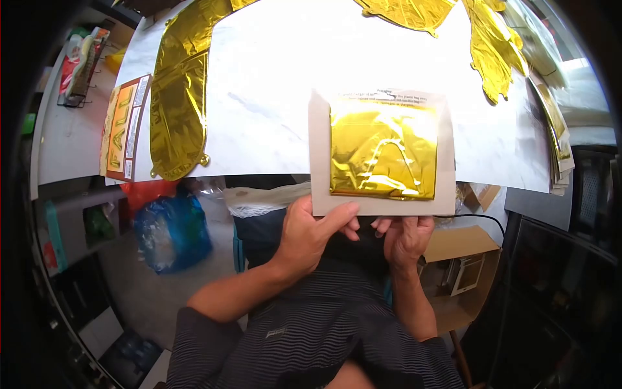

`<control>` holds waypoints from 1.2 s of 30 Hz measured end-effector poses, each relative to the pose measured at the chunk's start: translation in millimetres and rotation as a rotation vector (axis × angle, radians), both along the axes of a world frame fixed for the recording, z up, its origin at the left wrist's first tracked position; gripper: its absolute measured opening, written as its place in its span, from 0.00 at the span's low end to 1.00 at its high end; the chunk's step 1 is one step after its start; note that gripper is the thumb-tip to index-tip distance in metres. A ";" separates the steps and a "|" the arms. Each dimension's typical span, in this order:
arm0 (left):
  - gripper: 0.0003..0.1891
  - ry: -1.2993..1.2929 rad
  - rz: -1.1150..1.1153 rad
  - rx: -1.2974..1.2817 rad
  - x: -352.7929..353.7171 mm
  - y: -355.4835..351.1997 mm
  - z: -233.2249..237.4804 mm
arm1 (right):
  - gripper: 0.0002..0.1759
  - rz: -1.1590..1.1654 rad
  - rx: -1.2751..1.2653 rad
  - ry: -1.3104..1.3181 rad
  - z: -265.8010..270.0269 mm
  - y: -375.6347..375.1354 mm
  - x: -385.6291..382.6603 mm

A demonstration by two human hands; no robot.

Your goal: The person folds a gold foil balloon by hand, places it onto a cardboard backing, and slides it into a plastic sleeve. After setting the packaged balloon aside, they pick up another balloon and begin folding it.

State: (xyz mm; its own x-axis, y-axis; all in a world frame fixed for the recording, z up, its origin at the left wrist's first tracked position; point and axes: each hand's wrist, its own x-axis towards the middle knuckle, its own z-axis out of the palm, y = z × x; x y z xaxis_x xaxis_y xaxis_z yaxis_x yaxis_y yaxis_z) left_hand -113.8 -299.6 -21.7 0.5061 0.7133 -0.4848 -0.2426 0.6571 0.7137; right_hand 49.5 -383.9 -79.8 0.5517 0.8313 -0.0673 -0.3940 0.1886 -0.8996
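Note:
A square packet (383,152) with a pale card border and folded gold foil in its middle is held up at the table's front edge. My left hand (317,227) grips its lower left corner, thumb on the front face and fingers behind or below. Under the lower right edge is my right hand (407,238), its fingers curled against the packet and partly hidden by it. Small print and a hang hole show along the packet's top.
Gold foil balloon pieces (180,104) lie on the white table (272,97), at left, top and right. A card reading FALL (123,129) sits at the left edge. Stacked packets (554,139) stand at right. Below are a blue bag (172,233) and an open cardboard box (463,246).

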 end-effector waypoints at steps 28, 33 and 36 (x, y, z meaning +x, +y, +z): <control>0.15 -0.199 -0.041 -0.335 12.6 -30.2 8.9 | 0.11 0.049 -0.323 -0.830 5.8 -5.0 -4.5; 0.13 -0.197 0.043 -0.375 19.6 -34.8 13.6 | 0.12 0.039 -0.332 -0.545 8.8 -8.0 -6.3; 0.11 -0.223 0.037 -0.336 17.2 -37.8 4.5 | 0.11 0.040 -0.305 -0.486 7.1 -11.7 -6.8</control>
